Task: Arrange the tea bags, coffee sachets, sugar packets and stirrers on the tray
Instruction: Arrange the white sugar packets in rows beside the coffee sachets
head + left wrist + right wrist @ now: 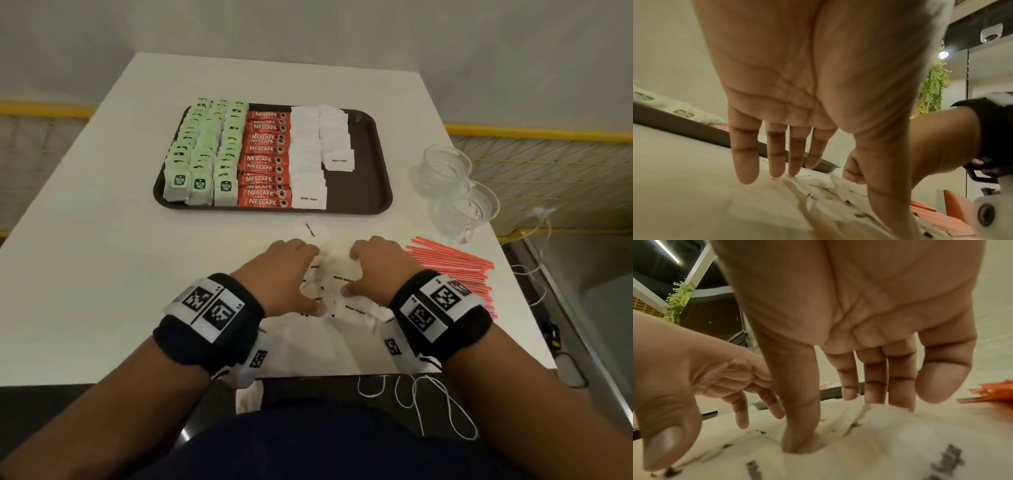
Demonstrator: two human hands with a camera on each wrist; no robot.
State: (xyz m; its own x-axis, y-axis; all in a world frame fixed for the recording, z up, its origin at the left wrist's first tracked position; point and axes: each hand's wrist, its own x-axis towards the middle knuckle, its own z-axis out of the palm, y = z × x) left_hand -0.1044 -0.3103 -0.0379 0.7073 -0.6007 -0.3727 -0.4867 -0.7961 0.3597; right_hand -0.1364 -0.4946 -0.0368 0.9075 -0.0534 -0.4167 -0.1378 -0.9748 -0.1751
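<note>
Over loose sugar packets [337, 274], left hand [291, 274] and right hand [376, 270] spread, fingertips touching pile

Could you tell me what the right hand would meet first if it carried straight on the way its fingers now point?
The right hand points forward and down into the loose sugar packets on the table; its fingertips already touch them. Beyond the pile, the tray rim looks next, though depth is uncertain.

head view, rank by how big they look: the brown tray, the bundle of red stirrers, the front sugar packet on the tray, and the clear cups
1. brown tray
2. bundle of red stirrers and clear cups: they look about alike in size, so I won't rank them against each other
3. front sugar packet
</note>
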